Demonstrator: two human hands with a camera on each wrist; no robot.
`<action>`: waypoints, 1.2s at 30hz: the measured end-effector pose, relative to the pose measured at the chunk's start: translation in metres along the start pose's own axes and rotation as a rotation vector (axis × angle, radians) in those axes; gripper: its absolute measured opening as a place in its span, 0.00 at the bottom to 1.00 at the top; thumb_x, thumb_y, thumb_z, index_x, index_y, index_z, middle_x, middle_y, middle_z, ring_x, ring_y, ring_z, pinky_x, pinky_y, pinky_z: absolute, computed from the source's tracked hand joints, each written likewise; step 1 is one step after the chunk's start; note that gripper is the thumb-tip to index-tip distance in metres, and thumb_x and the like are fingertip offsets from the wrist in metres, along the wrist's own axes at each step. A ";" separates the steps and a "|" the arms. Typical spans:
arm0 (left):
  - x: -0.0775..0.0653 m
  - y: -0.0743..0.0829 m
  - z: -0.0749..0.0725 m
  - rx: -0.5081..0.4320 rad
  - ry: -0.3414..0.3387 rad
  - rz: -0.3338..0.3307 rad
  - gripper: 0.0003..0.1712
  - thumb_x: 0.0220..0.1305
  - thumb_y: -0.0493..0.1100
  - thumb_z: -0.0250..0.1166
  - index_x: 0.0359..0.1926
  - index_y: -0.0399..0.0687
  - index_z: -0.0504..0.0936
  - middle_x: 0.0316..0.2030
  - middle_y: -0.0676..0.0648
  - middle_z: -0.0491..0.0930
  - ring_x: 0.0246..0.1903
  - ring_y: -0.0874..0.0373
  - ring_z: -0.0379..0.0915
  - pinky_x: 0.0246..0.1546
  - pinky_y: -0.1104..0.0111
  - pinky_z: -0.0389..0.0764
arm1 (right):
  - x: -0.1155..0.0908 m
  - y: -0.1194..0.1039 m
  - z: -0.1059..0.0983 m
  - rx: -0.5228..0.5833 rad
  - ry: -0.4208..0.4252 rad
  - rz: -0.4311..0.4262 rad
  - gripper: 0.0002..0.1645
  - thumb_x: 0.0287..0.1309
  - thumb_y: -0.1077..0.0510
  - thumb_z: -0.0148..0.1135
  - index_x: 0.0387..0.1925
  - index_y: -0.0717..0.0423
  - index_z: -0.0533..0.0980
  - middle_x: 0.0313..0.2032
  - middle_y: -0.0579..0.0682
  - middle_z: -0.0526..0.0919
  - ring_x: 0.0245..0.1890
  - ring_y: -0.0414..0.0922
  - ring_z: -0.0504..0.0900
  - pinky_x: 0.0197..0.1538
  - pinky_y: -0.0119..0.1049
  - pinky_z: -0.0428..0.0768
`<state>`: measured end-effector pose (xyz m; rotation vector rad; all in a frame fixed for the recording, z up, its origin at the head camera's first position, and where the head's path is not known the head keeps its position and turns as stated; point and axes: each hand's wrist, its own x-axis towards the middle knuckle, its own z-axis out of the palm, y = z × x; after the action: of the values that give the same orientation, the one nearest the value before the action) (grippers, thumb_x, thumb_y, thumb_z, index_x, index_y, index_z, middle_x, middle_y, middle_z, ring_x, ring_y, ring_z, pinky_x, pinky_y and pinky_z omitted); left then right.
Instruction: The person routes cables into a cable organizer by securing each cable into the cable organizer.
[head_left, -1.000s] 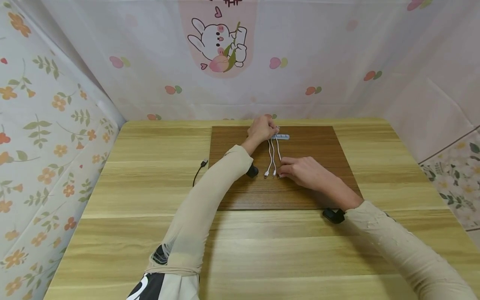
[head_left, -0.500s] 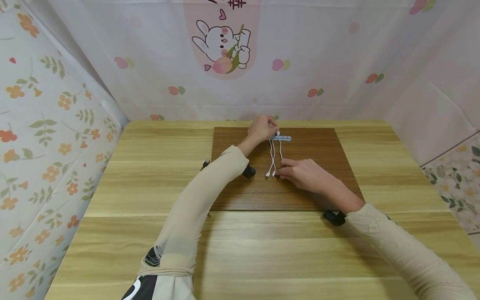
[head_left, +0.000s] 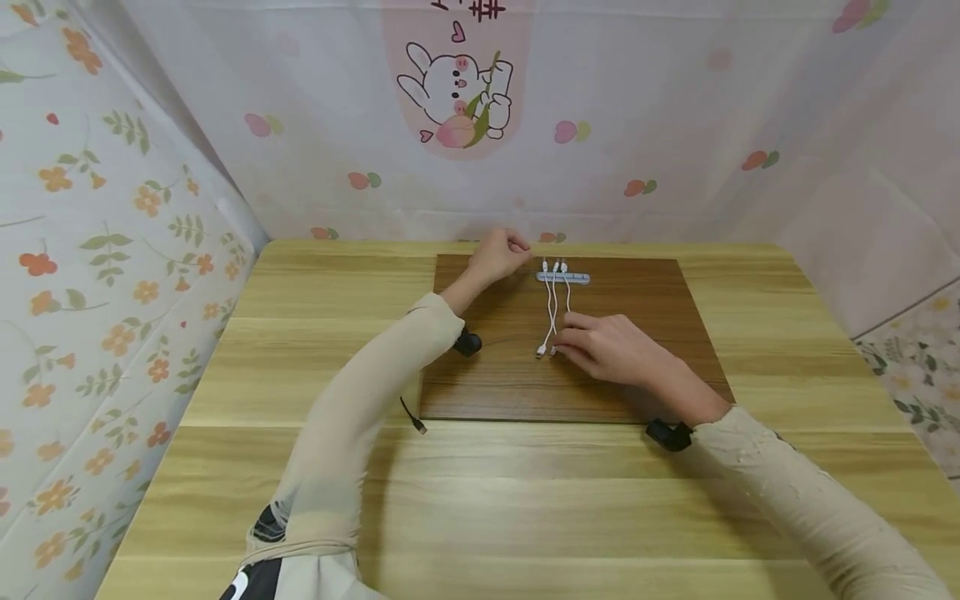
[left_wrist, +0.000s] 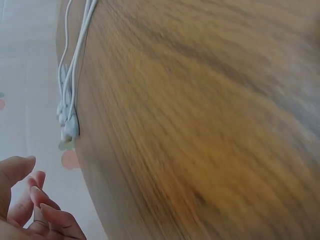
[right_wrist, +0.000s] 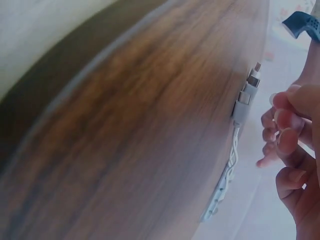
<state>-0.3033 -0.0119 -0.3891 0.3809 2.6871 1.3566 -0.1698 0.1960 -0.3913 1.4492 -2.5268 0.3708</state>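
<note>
Head view: your right hand (head_left: pixel 611 350) rests on the dark board (head_left: pixel 637 333), fingertips on the plug ends of the white cables (head_left: pixel 553 312); whether it pinches one I can't tell. Cables run up to the clip strip (head_left: pixel 562 277) near the board's far edge. Left hand (head_left: pixel 495 254) hovers left of the strip, fingers loosely curled, holding nothing. Keep cables straight and parallel, pull gently.

L wrist: cables (left_wrist: pixel 70 90) bunch at the strip; fingers (left_wrist: pixel 30 200) clear.

R wrist: plugs (right_wrist: pixel 247 92) just beside fingertips (right_wrist: pixel 285 117). Plenty of free counter (head_left: pixel 600 500) toward you.
</note>
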 end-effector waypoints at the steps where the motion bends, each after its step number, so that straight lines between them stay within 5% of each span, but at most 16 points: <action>1: -0.001 -0.001 -0.002 -0.005 -0.005 -0.002 0.09 0.61 0.48 0.64 0.36 0.48 0.82 0.32 0.52 0.77 0.31 0.59 0.73 0.31 0.67 0.72 | 0.001 0.000 0.000 0.000 -0.001 0.001 0.04 0.56 0.59 0.64 0.35 0.51 0.82 0.33 0.42 0.71 0.20 0.33 0.66 0.20 0.31 0.69; 20: -0.032 -0.008 -0.037 -0.022 -0.076 0.098 0.10 0.61 0.47 0.65 0.36 0.45 0.82 0.33 0.49 0.78 0.32 0.57 0.73 0.33 0.66 0.73 | 0.029 -0.011 0.007 0.016 0.003 -0.049 0.02 0.57 0.57 0.64 0.33 0.51 0.81 0.29 0.41 0.69 0.20 0.34 0.65 0.20 0.29 0.66; 36: -0.054 -0.046 -0.074 -0.024 -0.055 0.021 0.11 0.60 0.47 0.66 0.36 0.43 0.82 0.32 0.46 0.77 0.32 0.54 0.72 0.32 0.65 0.73 | 0.058 -0.023 0.018 0.056 -0.030 -0.068 0.04 0.60 0.54 0.62 0.35 0.48 0.80 0.30 0.40 0.72 0.19 0.33 0.67 0.19 0.30 0.67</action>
<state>-0.2745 -0.1096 -0.3828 0.4381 2.6277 1.3615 -0.1799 0.1318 -0.3883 1.5681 -2.5011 0.4141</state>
